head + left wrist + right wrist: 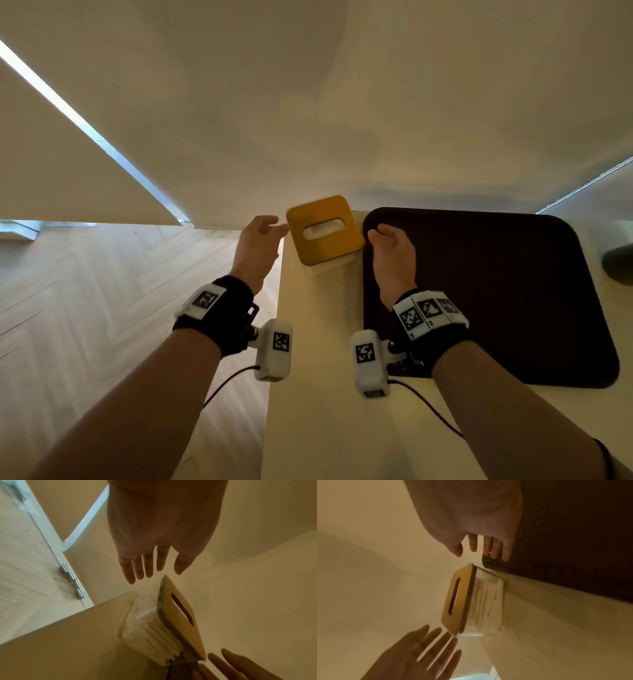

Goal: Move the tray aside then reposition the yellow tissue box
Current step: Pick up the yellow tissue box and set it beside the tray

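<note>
The tissue box [325, 233] has a yellow lid with a slot and a clear base full of white tissues. It stands at the far left corner of the cream table [315, 394]. Beside it on the right lies the dark brown tray [496, 291]. My left hand [269, 229] hovers just left of the box, its fingers straight and spread, holding nothing. My right hand [382, 236] is over the tray's left rim, just right of the box, fingers extended. The wrist views show the box [181, 615] [457, 599] between both hands [150, 563] [481, 545], with small gaps.
The table's left edge [275, 342] drops to a pale herringbone wood floor [102, 308]. A plain wall [308, 102] rises right behind the box and tray. A dark rounded object [618, 263] sits at the far right. A door hinge [72, 577] shows at the left.
</note>
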`<act>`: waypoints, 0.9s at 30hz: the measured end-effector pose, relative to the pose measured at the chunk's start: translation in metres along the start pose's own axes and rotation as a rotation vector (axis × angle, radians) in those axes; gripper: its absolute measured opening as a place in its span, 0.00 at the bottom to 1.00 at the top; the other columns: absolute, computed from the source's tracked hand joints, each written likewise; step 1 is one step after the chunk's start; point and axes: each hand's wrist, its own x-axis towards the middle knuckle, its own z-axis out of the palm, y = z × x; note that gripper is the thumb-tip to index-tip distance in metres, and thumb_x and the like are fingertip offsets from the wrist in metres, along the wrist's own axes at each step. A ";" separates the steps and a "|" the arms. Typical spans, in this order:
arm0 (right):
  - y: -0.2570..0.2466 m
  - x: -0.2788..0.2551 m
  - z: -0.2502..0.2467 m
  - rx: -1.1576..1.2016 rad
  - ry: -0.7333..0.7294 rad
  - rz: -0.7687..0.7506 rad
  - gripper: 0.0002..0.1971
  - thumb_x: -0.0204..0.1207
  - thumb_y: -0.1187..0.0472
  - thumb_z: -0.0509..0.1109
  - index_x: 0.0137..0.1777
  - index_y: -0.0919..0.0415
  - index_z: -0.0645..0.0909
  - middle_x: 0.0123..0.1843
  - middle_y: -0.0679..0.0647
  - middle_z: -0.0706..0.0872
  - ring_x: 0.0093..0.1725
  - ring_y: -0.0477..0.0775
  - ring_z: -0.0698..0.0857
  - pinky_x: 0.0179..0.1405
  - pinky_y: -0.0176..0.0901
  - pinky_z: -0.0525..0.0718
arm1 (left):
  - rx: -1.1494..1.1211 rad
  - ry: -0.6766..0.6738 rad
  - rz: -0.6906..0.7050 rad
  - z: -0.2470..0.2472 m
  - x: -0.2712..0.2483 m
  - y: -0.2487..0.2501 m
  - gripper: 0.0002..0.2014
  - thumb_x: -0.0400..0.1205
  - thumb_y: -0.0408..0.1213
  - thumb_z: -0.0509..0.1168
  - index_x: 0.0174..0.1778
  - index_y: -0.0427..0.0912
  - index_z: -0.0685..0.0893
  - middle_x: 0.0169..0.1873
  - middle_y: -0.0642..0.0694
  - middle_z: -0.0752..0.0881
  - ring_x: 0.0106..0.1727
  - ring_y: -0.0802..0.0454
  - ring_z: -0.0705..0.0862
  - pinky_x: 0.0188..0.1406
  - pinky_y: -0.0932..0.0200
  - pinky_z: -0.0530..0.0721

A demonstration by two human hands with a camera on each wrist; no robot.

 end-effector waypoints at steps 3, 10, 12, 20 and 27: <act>-0.010 0.012 0.001 -0.068 -0.045 -0.066 0.17 0.77 0.58 0.68 0.66 0.55 0.82 0.65 0.55 0.86 0.63 0.54 0.85 0.67 0.55 0.83 | -0.057 -0.004 -0.012 0.006 -0.017 -0.007 0.21 0.81 0.40 0.65 0.70 0.42 0.77 0.56 0.44 0.84 0.51 0.52 0.83 0.55 0.47 0.86; 0.001 0.022 0.009 -0.183 -0.181 -0.100 0.14 0.76 0.65 0.68 0.60 0.55 0.86 0.61 0.55 0.89 0.62 0.55 0.86 0.66 0.57 0.85 | -0.033 0.038 -0.051 0.023 -0.019 -0.018 0.21 0.80 0.31 0.62 0.70 0.46 0.78 0.57 0.42 0.88 0.52 0.45 0.88 0.56 0.42 0.89; 0.003 0.022 0.011 -0.172 -0.179 -0.096 0.14 0.76 0.65 0.69 0.61 0.56 0.86 0.61 0.56 0.89 0.62 0.55 0.86 0.66 0.57 0.85 | -0.034 0.044 -0.039 0.023 -0.016 -0.018 0.21 0.80 0.31 0.62 0.70 0.45 0.78 0.57 0.41 0.88 0.51 0.45 0.89 0.56 0.42 0.89; 0.003 0.017 0.026 -0.128 -0.181 -0.076 0.11 0.75 0.66 0.71 0.55 0.53 0.85 0.56 0.54 0.89 0.61 0.57 0.87 0.65 0.57 0.85 | -0.018 -0.011 -0.027 0.005 0.005 -0.005 0.24 0.76 0.25 0.60 0.69 0.40 0.81 0.49 0.40 0.90 0.52 0.39 0.89 0.56 0.41 0.89; 0.008 0.017 0.035 -0.084 -0.176 -0.060 0.12 0.72 0.63 0.73 0.46 0.43 0.81 0.57 0.55 0.89 0.60 0.56 0.87 0.64 0.58 0.85 | -0.026 -0.048 -0.003 -0.004 0.017 -0.002 0.25 0.76 0.22 0.59 0.71 0.37 0.80 0.51 0.35 0.89 0.49 0.43 0.87 0.41 0.57 0.86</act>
